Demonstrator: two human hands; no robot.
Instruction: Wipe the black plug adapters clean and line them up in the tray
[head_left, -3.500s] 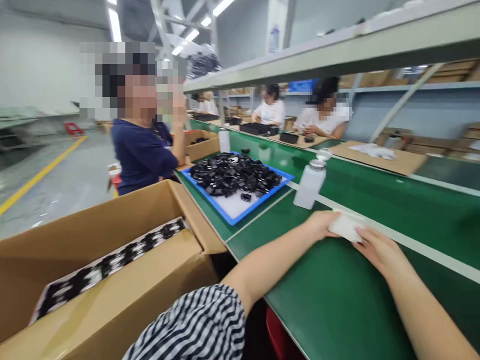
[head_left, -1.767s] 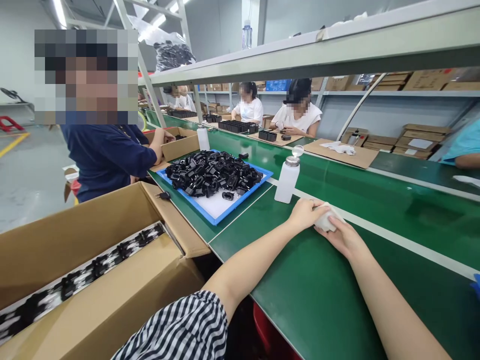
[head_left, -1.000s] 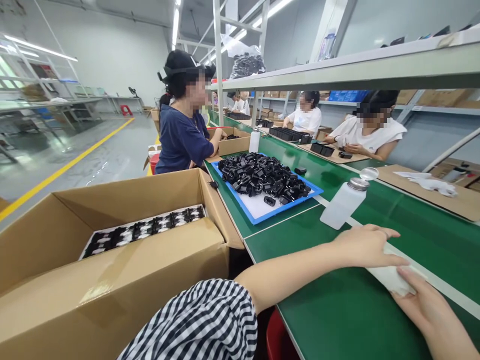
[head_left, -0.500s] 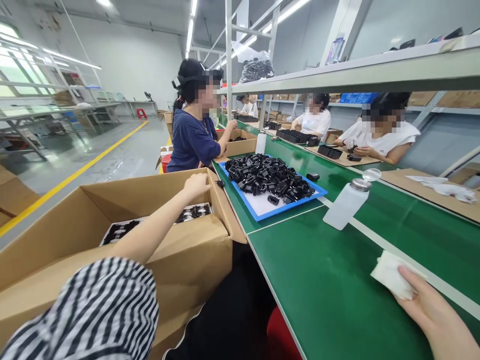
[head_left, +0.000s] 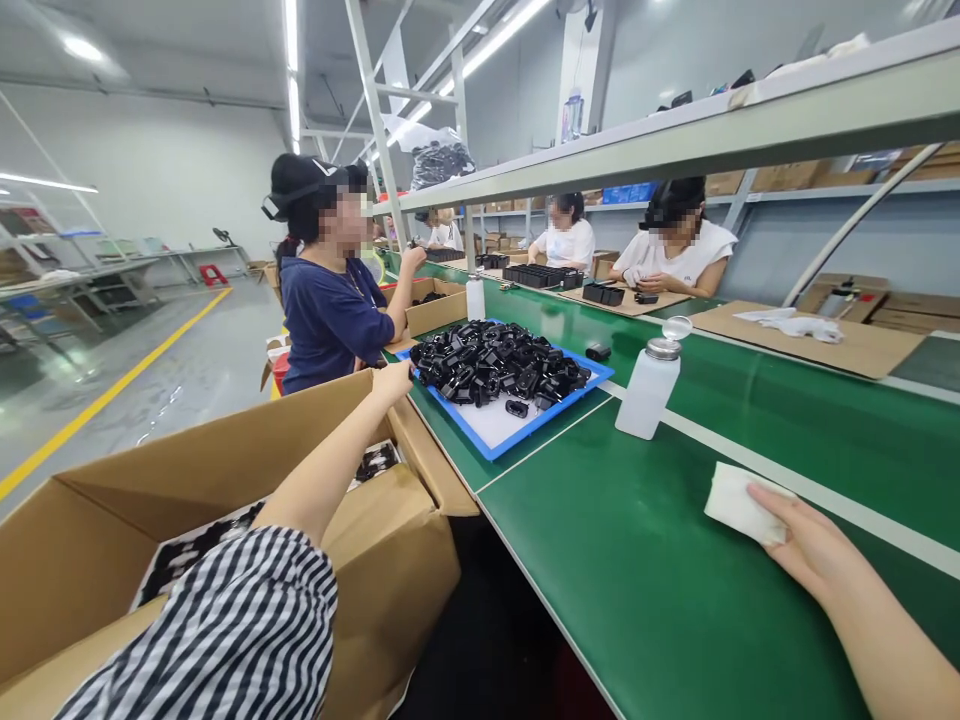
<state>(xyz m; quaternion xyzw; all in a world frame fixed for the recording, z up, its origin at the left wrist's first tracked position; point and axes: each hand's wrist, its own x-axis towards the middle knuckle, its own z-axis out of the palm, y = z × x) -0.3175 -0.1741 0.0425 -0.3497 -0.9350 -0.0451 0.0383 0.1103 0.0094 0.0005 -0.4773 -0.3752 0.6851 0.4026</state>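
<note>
My right hand point(head_left: 806, 535) grips a folded white cloth point(head_left: 746, 500) between thumb and fingers, over the green tabletop point(head_left: 600, 570). At the table's left edge, my left hand point(head_left: 392, 382) is above the flap of a cardboard box point(head_left: 427, 450), close to the near-left corner of a blue-rimmed tray point(head_left: 495, 450). Its fingers are bent together; whatever is in them is hidden. Small black plastic housings point(head_left: 502, 365) are heaped in the tray. Beyond the cloth stands a white dispenser bottle point(head_left: 649, 390) with its clear lid raised.
Inside the box sit black parts in white trays point(head_left: 375, 460). A single black housing point(head_left: 598, 351) lies behind the blue tray. A co-worker in a dark blue top point(head_left: 330, 320) sits at the left; others work across the table. Above runs a shelf point(head_left: 675, 130); white gloves point(head_left: 795, 323) lie on cardboard.
The view has turned right. My left hand has come nearer the blue tray, and the black piece seen by its fingertips no longer shows. My right hand still holds the cloth.
</note>
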